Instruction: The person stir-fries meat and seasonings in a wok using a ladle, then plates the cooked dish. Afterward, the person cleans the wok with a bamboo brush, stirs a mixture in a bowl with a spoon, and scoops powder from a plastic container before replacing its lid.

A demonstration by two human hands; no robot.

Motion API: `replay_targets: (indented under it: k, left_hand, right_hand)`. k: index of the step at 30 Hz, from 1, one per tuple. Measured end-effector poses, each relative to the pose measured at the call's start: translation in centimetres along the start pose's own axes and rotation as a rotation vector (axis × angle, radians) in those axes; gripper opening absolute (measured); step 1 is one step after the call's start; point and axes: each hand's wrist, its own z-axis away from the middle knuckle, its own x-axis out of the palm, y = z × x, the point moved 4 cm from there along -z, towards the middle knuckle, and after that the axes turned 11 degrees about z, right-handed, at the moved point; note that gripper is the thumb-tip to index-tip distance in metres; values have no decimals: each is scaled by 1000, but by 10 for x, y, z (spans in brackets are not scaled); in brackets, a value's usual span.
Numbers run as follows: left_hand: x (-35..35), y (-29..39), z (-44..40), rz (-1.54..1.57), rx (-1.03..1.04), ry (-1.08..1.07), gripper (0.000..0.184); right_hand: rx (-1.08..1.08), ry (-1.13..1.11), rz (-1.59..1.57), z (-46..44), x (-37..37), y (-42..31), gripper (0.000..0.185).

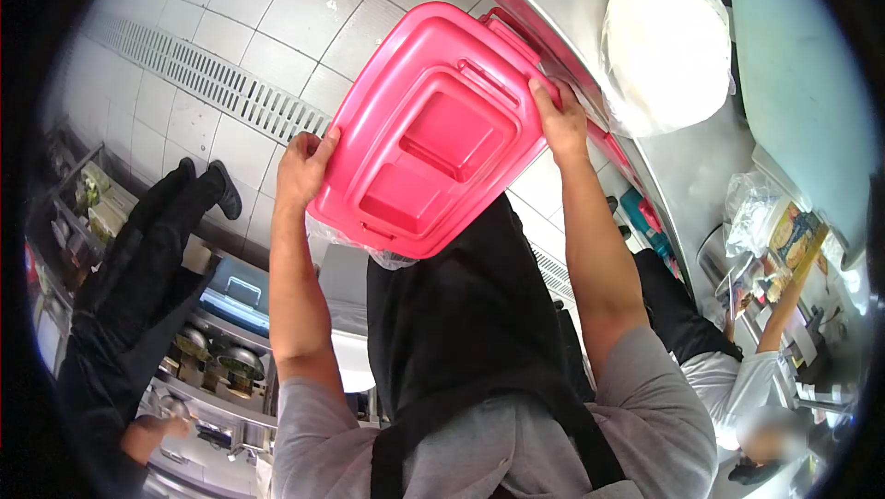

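A pink-red plastic box with its lid on point(369, 144) is held up in front of my body, above the tiled floor. My left hand point(302, 167) grips its left edge, thumb on top of the lid. On the right edge my right hand point(560, 119) holds on, thumb over the lid and the other fingers mostly hidden below. The lid has recessed panels and small handles. Clear plastic wrap point(392, 259) shows beneath the near edge of the box. What is inside the box is hidden.
A metal counter point(678, 167) runs along the right, with a white bagged round mass point(666, 47) on it. One person in black point(138, 287) stands at the left; another person point(751, 388) works at the right. A floor drain grate point(203, 70) crosses the tiles.
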Motion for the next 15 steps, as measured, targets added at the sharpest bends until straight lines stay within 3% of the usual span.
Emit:
replay_targets:
  k: [2,4,5,8,10,12,13,15]
  left_hand:
    - [-2,1,-11,89,-19,-83,45]
    - [-10,-19,4,264,4,-159,44]
    - [-20,-21,18,282,24,-148,41]
    - [-60,-55,57,487,-24,-4,32]
    - [-105,-110,81,500,-1,58,39]
    - [-146,-121,113,406,-85,-22,55]
    - [-162,-136,128,338,-145,75,62]
    - [-179,-155,150,445,-211,68,65]
  right_hand:
    - [-125,83,27,11,-12,-6,57]
    - [-92,36,37,41,-26,-19,69]
    - [-79,16,38,58,-29,-26,74]
    - [-301,-47,-69,123,-14,-61,61]
    - [-429,-134,-172,160,-3,-86,57]
    - [-573,-183,-300,178,10,-95,50]
    - [-529,-194,-273,177,18,-89,47]
    - [-460,-228,-218,159,40,-77,40]
